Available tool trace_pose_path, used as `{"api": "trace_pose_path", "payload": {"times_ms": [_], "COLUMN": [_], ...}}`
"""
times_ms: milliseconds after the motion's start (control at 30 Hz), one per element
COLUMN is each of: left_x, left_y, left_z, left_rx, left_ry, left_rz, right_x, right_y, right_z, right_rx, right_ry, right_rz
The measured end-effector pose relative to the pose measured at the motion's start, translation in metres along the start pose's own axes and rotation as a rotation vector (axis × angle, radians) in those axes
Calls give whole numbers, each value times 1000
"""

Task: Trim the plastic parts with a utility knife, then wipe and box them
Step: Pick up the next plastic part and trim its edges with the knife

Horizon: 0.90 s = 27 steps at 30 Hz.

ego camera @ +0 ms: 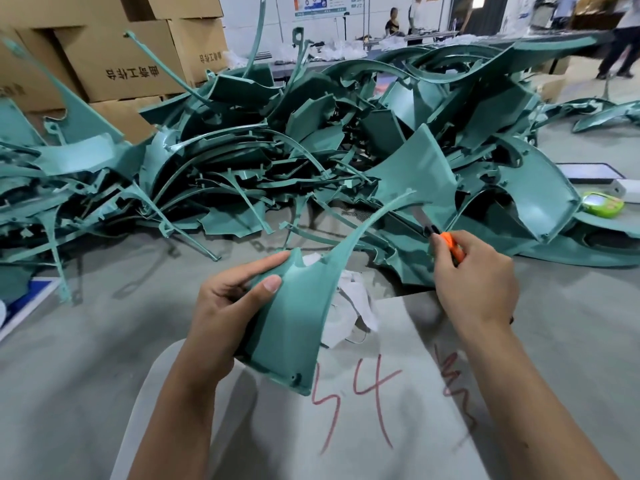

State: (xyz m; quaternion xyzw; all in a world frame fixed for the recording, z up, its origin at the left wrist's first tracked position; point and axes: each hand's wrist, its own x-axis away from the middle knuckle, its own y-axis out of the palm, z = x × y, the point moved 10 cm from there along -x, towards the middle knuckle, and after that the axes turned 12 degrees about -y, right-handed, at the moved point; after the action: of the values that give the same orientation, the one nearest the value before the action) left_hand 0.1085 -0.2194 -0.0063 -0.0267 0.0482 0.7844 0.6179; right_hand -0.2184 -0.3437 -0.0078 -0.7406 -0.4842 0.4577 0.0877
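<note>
My left hand (228, 306) grips a teal plastic part (294, 320) by its wide lower panel, thumb on its front face. The part narrows into a thin curved arm rising up and right. My right hand (474, 282) holds an orange utility knife (450, 245), its blade pointing up-left near the part's thin upper arm. Whether the blade touches the edge is unclear. A crumpled white cloth (353, 306) lies on the table behind the held part.
A big heap of teal plastic parts (277, 150) covers the far table. Cardboard boxes (121, 64) stand at back left. A grey sheet (381, 393) with red writing lies under my hands. A green device (604, 203) and a tablet (588, 172) sit at right. People stand far behind.
</note>
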Motion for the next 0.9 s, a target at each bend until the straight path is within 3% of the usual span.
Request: {"api": "trace_pose_path", "payload": {"times_ms": [100,233,367,500,700,900], "left_x": [-2,-6,-7,-3,11,11], "left_y": [-10,-13,4,13,50,61], "left_z": [-3,-10,-34,-38,-29,-31], "left_rx": [65,176,634,833,945,938], "left_ry": [-9,-30,-294,-343,-401,-417], "left_rz": [50,118,8,-107,-402,-451], "right_x": [3,7,17,23,24,23], "right_y": [1,5,25,36,39,32], "right_z": [-4,-29,-51,-52,-45,-53], "right_rx": [20,-97,9,96,117,50], "right_ry": [-5,-156,-280,-250,-201,-225], "right_rz": [-35,-55,-230,-310,-323,-244]}}
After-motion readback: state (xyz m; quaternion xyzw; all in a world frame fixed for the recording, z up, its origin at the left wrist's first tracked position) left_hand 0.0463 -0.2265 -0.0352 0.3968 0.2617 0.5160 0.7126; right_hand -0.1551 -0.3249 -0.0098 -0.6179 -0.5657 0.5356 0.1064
